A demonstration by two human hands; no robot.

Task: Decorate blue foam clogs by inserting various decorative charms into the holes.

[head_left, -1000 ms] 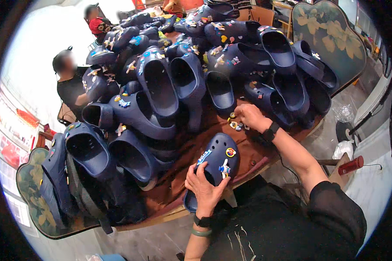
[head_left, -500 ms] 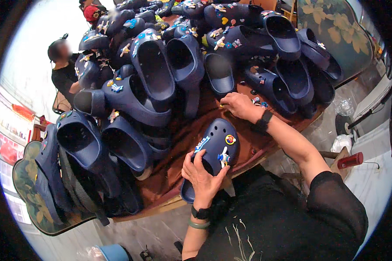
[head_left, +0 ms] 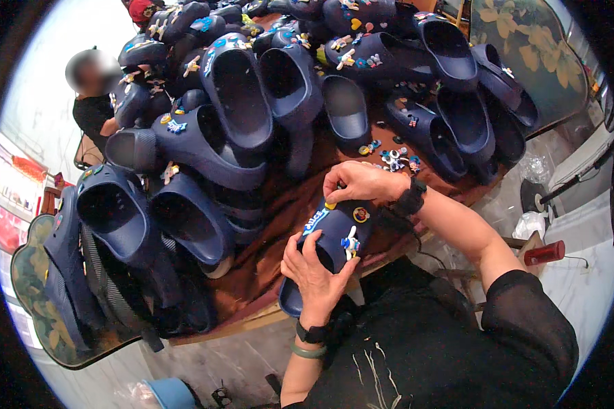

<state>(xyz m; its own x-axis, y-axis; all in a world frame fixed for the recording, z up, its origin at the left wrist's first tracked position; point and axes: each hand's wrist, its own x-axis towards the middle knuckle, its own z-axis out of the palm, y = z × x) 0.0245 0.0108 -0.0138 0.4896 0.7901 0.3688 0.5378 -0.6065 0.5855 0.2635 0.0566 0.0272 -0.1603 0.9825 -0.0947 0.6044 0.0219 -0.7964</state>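
Observation:
Near the front edge of the table a navy clog (head_left: pixel 332 238) is held by my left hand (head_left: pixel 315 276), its fingers and thumb wrapped over the foot opening. On its upper are a blue lettered charm (head_left: pixel 315 221), a round yellow-rimmed charm (head_left: pixel 360 215) and a white-and-blue figure charm (head_left: pixel 351 243). My right hand (head_left: pixel 363 183) is over the toe, thumb and fingertips pinching a small yellow charm (head_left: pixel 330 204) against or just above it. That hand hides part of the toe and its holes.
Loose charms (head_left: pixel 394 161) lie on the brown cloth (head_left: pixel 259 273) beyond my right hand. Piled navy clogs (head_left: pixel 242 109) crowd the left and far side. Another person (head_left: pixel 92 102) sits at far left. A blue bucket (head_left: pixel 172 393) stands on the floor; a red cylinder (head_left: pixel 544 253) is at right.
My right hand has come back from beside the loose charms to the clog's toe, bringing the yellow charm. My left hand keeps the clog in nearly the same place.

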